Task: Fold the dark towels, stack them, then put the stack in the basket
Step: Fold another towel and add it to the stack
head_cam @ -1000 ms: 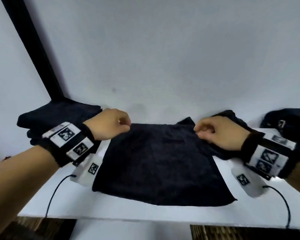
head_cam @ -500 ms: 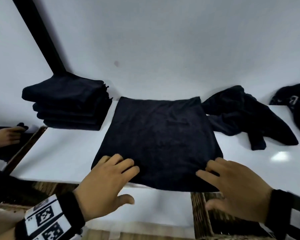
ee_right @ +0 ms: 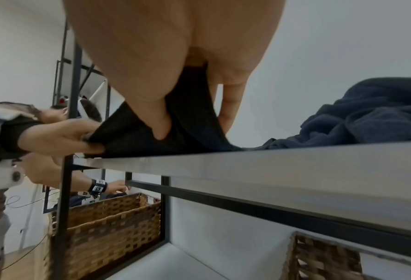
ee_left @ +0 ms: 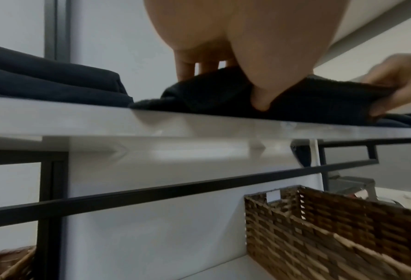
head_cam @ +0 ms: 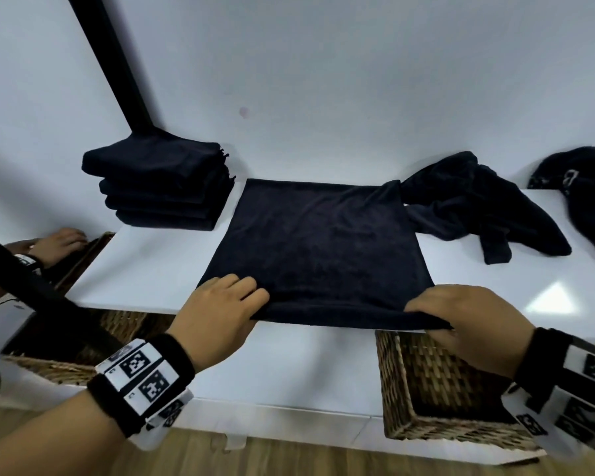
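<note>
A dark towel (head_cam: 320, 249) lies flat on the white shelf (head_cam: 145, 269), its near edge at the shelf's front. My left hand (head_cam: 227, 304) pinches the near left corner, fingers on top and thumb under (ee_left: 259, 98). My right hand (head_cam: 461, 310) pinches the near right corner the same way (ee_right: 161, 123). A stack of folded dark towels (head_cam: 158, 183) sits at the back left. A crumpled dark towel (head_cam: 478, 207) lies at the back right. A wicker basket (head_cam: 440, 389) stands below the shelf on the right.
A black post (head_cam: 110, 63) rises behind the stack. A dark bag-like item (head_cam: 581, 180) sits at the far right. Another wicker basket (head_cam: 66, 355) stands below on the left, where another person's hand (head_cam: 55, 245) reaches. Black frame bars (ee_left: 175, 187) run under the shelf.
My hands came from the towel's far edge back to its near edge. They lay flat on the near corners half a second ago and now pinch them.
</note>
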`<act>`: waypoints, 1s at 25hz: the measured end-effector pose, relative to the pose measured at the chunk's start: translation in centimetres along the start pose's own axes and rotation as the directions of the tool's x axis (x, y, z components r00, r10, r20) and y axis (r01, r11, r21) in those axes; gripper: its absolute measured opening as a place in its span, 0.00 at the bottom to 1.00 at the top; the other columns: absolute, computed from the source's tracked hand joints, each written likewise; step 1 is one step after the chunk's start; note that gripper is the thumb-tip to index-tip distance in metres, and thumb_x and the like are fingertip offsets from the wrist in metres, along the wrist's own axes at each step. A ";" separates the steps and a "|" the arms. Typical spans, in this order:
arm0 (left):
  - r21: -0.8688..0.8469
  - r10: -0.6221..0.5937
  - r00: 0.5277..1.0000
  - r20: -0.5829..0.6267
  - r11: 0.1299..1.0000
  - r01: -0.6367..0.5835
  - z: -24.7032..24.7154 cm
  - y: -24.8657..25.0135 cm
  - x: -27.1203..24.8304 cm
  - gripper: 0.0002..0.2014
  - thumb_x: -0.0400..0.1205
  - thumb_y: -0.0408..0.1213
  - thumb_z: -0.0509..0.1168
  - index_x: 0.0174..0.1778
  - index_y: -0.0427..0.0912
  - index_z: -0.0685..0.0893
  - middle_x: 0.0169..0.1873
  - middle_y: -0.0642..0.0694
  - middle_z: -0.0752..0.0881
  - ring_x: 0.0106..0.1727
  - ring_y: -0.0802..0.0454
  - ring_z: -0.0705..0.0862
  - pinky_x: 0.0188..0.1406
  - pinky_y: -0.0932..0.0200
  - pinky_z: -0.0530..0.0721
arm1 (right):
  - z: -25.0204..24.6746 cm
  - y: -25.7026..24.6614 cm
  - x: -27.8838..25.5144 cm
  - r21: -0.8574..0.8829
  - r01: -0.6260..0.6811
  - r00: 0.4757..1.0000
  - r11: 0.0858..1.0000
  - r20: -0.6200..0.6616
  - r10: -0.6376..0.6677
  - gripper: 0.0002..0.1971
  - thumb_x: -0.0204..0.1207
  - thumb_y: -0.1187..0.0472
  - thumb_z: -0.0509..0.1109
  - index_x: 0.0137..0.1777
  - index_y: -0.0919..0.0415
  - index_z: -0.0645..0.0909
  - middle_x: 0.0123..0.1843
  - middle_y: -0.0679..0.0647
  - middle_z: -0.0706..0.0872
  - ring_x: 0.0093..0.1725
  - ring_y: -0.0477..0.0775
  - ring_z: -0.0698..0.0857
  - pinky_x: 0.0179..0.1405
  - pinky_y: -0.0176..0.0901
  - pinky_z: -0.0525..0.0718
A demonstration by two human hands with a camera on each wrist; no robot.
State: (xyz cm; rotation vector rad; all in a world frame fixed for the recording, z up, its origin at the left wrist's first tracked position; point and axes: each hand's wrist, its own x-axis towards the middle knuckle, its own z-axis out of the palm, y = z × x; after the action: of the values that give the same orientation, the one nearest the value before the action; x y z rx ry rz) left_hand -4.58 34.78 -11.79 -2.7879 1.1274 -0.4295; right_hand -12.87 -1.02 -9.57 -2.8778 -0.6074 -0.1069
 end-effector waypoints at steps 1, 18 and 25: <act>0.007 -0.028 0.999 -0.020 1.000 0.028 0.0 -0.3 -0.1 0.10 0.72 0.39 0.57 0.45 0.46 0.81 0.35 0.49 0.79 0.33 0.45 0.78 0.29 0.54 0.78 | 0.1 -0.1 -0.3 0.006 0.010 1.000 1.000 0.013 -0.010 0.13 0.67 0.57 0.68 0.50 0.42 0.82 0.42 0.37 0.87 0.40 0.44 0.86 0.36 0.38 0.84; -0.861 -0.224 0.971 0.081 0.476 0.182 -6.0 -6.4 -1.8 0.12 0.81 0.46 0.64 0.43 0.40 0.84 0.36 0.50 0.85 0.39 0.58 0.82 0.43 0.63 0.78 | -6.9 2.5 1.8 0.497 -0.165 0.972 0.852 -0.062 0.225 0.16 0.66 0.72 0.80 0.42 0.48 0.87 0.35 0.42 0.90 0.33 0.40 0.86 0.36 0.25 0.80; -0.703 -0.617 0.753 0.230 0.430 0.566 1.0 -11.5 14.1 0.15 0.85 0.40 0.62 0.39 0.33 0.83 0.28 0.42 0.79 0.34 0.43 0.79 0.35 0.55 0.73 | -3.5 10.1 15.7 0.672 -0.529 0.743 0.519 0.071 0.665 0.04 0.74 0.69 0.74 0.42 0.62 0.82 0.37 0.60 0.84 0.27 0.50 0.83 0.22 0.35 0.82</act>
State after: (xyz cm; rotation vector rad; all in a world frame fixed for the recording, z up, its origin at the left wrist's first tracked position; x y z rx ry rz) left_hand 13.04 33.22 -7.39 -3.9288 0.2172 -0.0708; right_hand 5.49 -4.57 -6.23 -2.1562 0.3811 -0.0510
